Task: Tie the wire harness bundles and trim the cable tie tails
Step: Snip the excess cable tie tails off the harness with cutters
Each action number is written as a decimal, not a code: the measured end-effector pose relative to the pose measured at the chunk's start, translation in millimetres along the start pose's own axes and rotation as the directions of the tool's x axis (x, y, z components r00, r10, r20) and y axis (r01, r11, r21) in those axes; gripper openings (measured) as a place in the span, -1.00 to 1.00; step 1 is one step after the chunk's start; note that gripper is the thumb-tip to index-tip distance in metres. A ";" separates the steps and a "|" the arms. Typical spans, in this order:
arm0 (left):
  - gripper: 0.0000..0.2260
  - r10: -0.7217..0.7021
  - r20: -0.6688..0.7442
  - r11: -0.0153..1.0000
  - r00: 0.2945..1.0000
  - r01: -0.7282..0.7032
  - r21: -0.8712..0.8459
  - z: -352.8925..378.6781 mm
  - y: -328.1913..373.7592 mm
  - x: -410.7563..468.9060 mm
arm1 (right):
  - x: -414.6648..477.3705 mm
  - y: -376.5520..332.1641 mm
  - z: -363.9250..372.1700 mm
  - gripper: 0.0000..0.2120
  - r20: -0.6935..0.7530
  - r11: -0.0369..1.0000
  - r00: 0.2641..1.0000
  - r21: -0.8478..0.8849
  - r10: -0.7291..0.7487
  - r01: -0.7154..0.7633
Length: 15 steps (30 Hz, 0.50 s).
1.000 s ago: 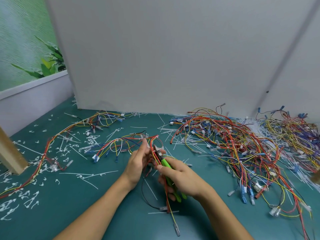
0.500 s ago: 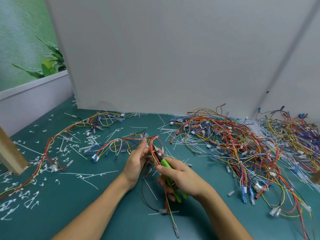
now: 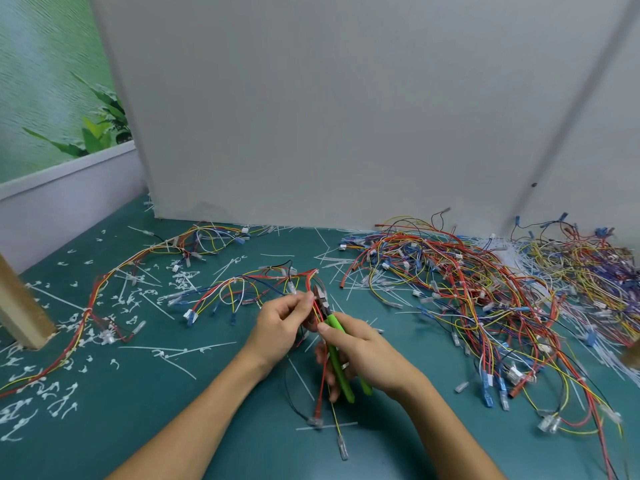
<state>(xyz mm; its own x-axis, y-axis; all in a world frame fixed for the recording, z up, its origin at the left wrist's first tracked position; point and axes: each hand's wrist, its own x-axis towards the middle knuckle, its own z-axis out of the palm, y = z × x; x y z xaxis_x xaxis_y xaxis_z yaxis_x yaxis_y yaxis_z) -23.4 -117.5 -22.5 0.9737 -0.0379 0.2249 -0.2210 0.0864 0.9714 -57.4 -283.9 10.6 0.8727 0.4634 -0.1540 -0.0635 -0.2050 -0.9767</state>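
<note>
The wire harness [image 3: 242, 282] lies near the middle of the desk [image 3: 207, 427]. Its red, yellow, blue and white strands fan out to the left, and a few leads trail down toward the near edge, ending in clear terminals. The left hand [image 3: 280, 327] pinches the strands between thumb and fingertips, its grip closed on them just beside the head of the cutters [image 3: 336, 341]. The right hand [image 3: 367, 355] wraps its grip round the cutters' green handles, thumb lying along the top one. The metal head points away from the person into the red wires (whether the blades are closed is too small to tell).

A long tied harness [image 3: 104, 289] curves across the left side of the desk. White trimmed tails [image 3: 52, 400] are scattered around it, with loose cable ties [image 3: 180, 351] lying nearer the left forearm. To the right sits a dense heap of harnesses [image 3: 467, 289], reaching back to the grey panel [image 3: 346, 116] that stands along the far edge. A wooden post [image 3: 17, 306] rises at the far left.
</note>
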 end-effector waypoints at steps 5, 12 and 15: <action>-0.75 0.026 -0.001 0.997 1.000 -0.026 0.078 1.9 0.9 -0.7 | 0.6 0.9 -2.2 -0.66 -0.033 0.998 0.999 -0.056 0.013 -0.015; -0.74 0.100 0.004 0.980 0.995 -0.099 0.170 3.3 0.9 -3.0 | 2.2 2.1 -3.4 -0.78 -0.057 0.992 0.998 -0.123 0.010 -0.017; -0.75 0.112 -0.007 0.980 0.994 -0.110 0.169 4.0 2.4 -3.2 | 1.7 0.4 -2.9 -0.72 -0.062 0.995 0.998 -0.103 0.009 -0.016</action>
<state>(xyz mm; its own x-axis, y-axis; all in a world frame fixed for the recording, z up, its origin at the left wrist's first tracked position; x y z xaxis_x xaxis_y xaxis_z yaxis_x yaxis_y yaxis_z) -27.3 -121.1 -20.6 0.9430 -0.0210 0.3320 -0.3326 -0.0792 0.9397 -54.5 -285.7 10.4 0.9002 0.4075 -0.1537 -0.0271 -0.3000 -0.9536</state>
